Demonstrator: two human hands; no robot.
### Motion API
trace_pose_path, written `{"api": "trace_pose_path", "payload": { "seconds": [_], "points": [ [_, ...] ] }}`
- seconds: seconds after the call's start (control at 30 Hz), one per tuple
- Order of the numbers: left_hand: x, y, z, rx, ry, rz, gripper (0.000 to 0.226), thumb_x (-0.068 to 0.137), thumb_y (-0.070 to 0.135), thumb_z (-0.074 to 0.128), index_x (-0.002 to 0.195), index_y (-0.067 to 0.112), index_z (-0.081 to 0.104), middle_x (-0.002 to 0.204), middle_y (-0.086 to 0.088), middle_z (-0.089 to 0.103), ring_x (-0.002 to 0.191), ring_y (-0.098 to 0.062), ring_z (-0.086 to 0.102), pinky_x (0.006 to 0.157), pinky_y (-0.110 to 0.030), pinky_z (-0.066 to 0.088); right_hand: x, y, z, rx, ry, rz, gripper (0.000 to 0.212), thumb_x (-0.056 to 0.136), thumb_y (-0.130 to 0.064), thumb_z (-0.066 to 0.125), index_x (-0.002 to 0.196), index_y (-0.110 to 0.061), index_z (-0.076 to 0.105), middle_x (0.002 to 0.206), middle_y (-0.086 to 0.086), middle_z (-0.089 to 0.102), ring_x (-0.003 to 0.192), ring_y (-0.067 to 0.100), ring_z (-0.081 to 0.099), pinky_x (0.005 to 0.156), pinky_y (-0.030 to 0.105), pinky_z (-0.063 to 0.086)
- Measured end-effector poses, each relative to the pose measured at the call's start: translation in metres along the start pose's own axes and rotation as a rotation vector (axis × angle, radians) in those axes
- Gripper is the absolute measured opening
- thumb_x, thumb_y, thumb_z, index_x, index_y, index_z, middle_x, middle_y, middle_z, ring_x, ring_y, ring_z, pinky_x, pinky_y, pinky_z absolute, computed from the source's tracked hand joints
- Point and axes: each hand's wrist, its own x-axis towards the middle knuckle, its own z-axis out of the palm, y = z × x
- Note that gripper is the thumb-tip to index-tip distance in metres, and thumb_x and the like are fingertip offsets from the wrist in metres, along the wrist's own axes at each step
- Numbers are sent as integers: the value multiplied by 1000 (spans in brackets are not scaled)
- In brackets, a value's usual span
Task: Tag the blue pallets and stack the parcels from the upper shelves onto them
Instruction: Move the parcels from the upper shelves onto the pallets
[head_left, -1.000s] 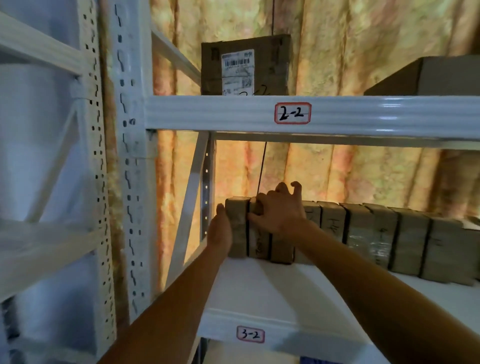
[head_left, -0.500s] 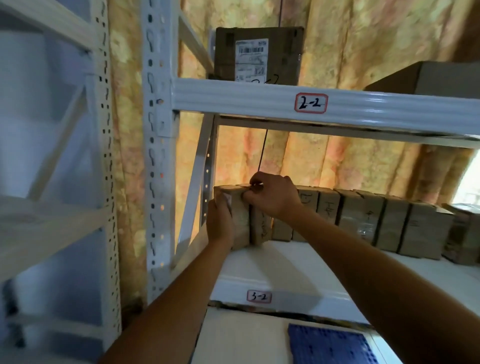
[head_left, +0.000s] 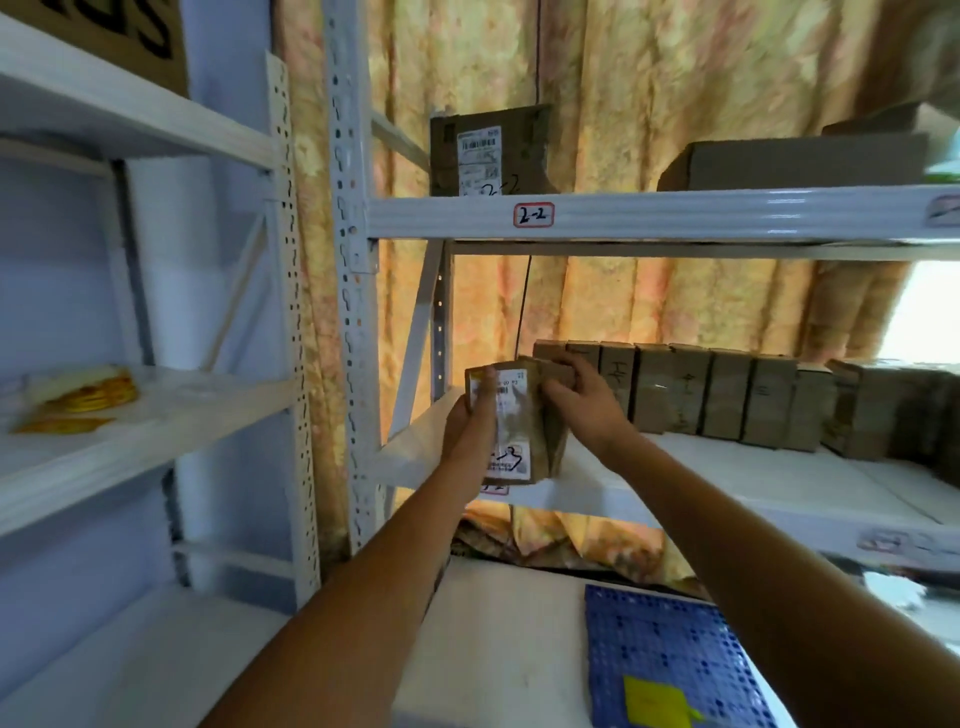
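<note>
Both hands hold a small brown parcel (head_left: 524, 421) with white labels, lifted clear of the middle shelf (head_left: 727, 467) at its left end. My left hand (head_left: 470, 415) grips its left side and my right hand (head_left: 576, 400) grips its right side. A row of several similar brown parcels (head_left: 711, 395) stands upright along the back of that shelf. Below, a blue pallet (head_left: 670, 654) lies on the floor with a yellow tag (head_left: 657, 701) on it.
The upper shelf beam marked 2-2 (head_left: 534, 214) carries a labelled carton (head_left: 488, 150) and a flat box (head_left: 789, 163). A white rack upright (head_left: 350, 260) stands left of the hands. The left rack holds yellow packets (head_left: 88, 392). A yellow curtain hangs behind.
The parcel at the row's left end has been pulled out and off the shelf toward me in both hands. The view has tilted down, showing more of the blue pallet and its tag.
</note>
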Motion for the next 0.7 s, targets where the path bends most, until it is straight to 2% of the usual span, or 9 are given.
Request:
{"api": "trace_pose_path", "payload": {
  "seconds": [0.03, 0.1, 0.2, 0.27, 0.37, 0.47, 0.5, 0.53, 0.7],
  "points": [
    [-12, 1, 3, 9, 17, -6, 53, 76, 87, 50, 90, 36, 53, 61, 22, 61, 51, -1, 60, 36, -14, 43, -10, -1, -8, 53, 0, 25, 50, 95, -24, 69, 143, -26, 53, 124, 1, 67, 106, 13, 65, 84, 27, 52],
    [-35, -2, 9, -27, 18, 19, 46, 79, 84, 50, 82, 38, 54, 47, 28, 60, 42, 7, 60, 27, -11, 38, -31, 0, -25, 125, 103, 65, 62, 83, -35, 80, 138, -29, 52, 116, -5, 68, 100, 10, 67, 75, 22, 55],
    [-62, -12, 16, -81, 4, 28, 45, 78, 85, 49, 87, 42, 61, 57, 34, 64, 49, 12, 61, 32, -12, 42, -68, 5, -54, 254, 285, 129, 78, 65, -55, 79, 132, -28, 48, 115, 0, 66, 100, 16, 68, 71, 27, 58],
    [-78, -23, 24, -98, -38, 7, 46, 77, 86, 48, 86, 47, 70, 71, 28, 72, 57, 7, 68, 38, -13, 48, -97, 14, -76, 290, 339, 164, 70, 74, -53, 74, 133, -25, 49, 118, 4, 64, 103, 21, 66, 73, 33, 58],
    [-100, -51, 32, -112, -171, -29, 39, 87, 76, 48, 79, 50, 76, 80, 18, 77, 65, 0, 73, 46, -17, 53, -135, 29, -106, 292, 282, 218, 54, 88, -45, 69, 134, -24, 52, 119, 7, 65, 102, 26, 68, 70, 36, 60],
    [-123, -85, 49, -61, -291, -119, 47, 92, 62, 51, 106, 24, 75, 108, -15, 76, 93, -32, 74, 78, -44, 62, -168, 46, -122, 202, 94, 291, 53, 91, -42, 71, 137, -21, 54, 120, 8, 67, 100, 25, 71, 66, 31, 61],
    [-128, -95, 54, -53, -287, -147, 50, 95, 57, 49, 113, 17, 73, 115, -19, 73, 101, -37, 71, 90, -50, 58, -175, 53, -125, 182, 60, 309, 55, 91, -41, 73, 138, -20, 54, 122, 8, 67, 102, 24, 71, 69, 31, 61],
    [-134, -104, 61, -42, -292, -168, 50, 97, 53, 47, 117, 14, 72, 117, -20, 72, 104, -38, 69, 94, -50, 55, -182, 60, -129, 169, 53, 323, 55, 91, -38, 75, 138, -19, 54, 122, 8, 68, 104, 24, 70, 72, 31, 61],
    [-139, -141, 78, 6, -314, -265, 34, 99, 48, 50, 102, 24, 72, 97, -2, 75, 90, -19, 70, 83, -37, 51, -208, 97, -150, 139, 140, 438, 57, 85, -32, 84, 129, -18, 51, 114, 9, 68, 96, 22, 72, 61, 22, 59]
  ]
}}
